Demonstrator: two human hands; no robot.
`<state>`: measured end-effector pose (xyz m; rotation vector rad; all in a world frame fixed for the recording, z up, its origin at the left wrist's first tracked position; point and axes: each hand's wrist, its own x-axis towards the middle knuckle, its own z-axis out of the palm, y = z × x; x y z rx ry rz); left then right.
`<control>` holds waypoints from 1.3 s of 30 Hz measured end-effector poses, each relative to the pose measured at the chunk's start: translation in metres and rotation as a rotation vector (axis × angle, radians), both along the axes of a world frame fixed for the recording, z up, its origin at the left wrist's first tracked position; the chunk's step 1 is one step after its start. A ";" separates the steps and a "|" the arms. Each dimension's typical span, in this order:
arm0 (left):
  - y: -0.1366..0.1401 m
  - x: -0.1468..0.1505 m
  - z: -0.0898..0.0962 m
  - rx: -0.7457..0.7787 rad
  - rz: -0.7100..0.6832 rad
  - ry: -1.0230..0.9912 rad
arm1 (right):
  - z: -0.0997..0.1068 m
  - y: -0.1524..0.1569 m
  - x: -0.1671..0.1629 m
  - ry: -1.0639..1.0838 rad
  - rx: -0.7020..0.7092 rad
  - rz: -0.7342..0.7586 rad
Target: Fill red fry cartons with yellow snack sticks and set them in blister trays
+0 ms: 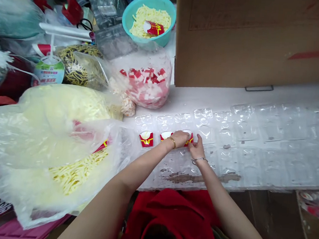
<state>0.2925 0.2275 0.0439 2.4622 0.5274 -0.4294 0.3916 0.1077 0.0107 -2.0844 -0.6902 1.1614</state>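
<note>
My left hand (180,139) has its fingers closed at the top of a small red and white french fry box (189,136) with a yellow zigzag mark. At the box's lower right corner is the thumb of my right hand (197,149); its other fingers stand apart from the thumb. Part of the box hides behind my left fingers. Further left, a second fry box (165,136) is partly covered by my left hand, and a third fry box (146,139) lies fully in view. All lie among clear plastic blister trays (203,116) on the white table.
A large cardboard box (257,42) stands at the back right. A turquoise bowl (127,16) contains pale fry-like sticks and a fry box. Nearby are a bag of red and white pieces (149,81) and a big bag of pale sticks (78,171). Clutter fills the back left.
</note>
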 end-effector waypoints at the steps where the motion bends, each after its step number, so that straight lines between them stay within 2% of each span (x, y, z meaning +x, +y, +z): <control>1: 0.000 -0.001 -0.001 -0.004 -0.001 0.003 | 0.000 0.001 0.000 -0.008 -0.005 -0.003; 4: -0.004 0.000 -0.003 0.023 0.024 -0.008 | -0.002 0.004 0.000 -0.018 -0.019 -0.008; 8: -0.019 0.004 0.002 0.124 0.142 -0.031 | 0.004 0.002 0.003 0.013 -0.017 0.024; 11: -0.033 -0.007 0.017 0.130 0.289 -0.121 | 0.019 -0.003 0.002 0.027 0.012 0.066; 13: -0.045 -0.031 0.036 0.125 0.432 -0.303 | 0.037 -0.006 -0.006 -0.113 0.134 0.119; 16: -0.072 -0.098 0.079 0.010 0.642 -0.596 | 0.083 -0.012 -0.040 -0.067 0.217 0.417; 18: -0.091 -0.159 0.109 -0.077 0.870 -0.675 | 0.121 -0.012 -0.079 0.066 0.279 0.696; 21: -0.101 -0.255 0.146 -0.295 1.335 -0.625 | 0.173 0.004 -0.152 0.188 0.442 1.061; 22: -0.096 -0.283 0.157 -0.367 1.439 -0.577 | 0.185 0.017 -0.176 0.219 0.503 1.175; 23: -0.088 -0.309 0.167 -0.411 1.483 -0.529 | 0.194 0.033 -0.198 0.256 0.580 1.286; 24: -0.077 -0.332 0.178 -0.437 1.470 -0.518 | 0.199 0.052 -0.218 0.288 0.651 1.341; 26: -0.051 -0.367 0.197 -0.280 1.524 -0.706 | 0.203 0.096 -0.248 0.319 0.709 1.292; 28: -0.029 -0.391 0.206 -0.064 1.543 -0.811 | 0.198 0.135 -0.267 0.184 0.757 0.974; 30: -0.019 -0.406 0.197 0.130 1.528 -0.672 | 0.190 0.158 -0.276 -0.056 0.789 0.691; 31: -0.020 -0.409 0.186 0.190 1.522 -0.528 | 0.185 0.161 -0.279 -0.137 0.805 0.624; 32: -0.023 -0.410 0.172 0.226 1.525 -0.367 | 0.180 0.159 -0.281 -0.190 0.822 0.630; 33: -0.028 -0.409 0.154 0.237 1.540 -0.217 | 0.175 0.152 -0.284 -0.219 0.839 0.702; 35: -0.041 -0.402 0.118 0.231 1.605 -0.035 | 0.164 0.132 -0.292 -0.256 0.850 0.983; 37: -0.052 -0.392 0.088 0.220 1.700 -0.032 | 0.151 0.114 -0.302 -0.323 0.791 1.251; 39: -0.060 -0.381 0.069 0.188 1.807 -0.179 | 0.136 0.105 -0.314 -0.396 0.685 1.405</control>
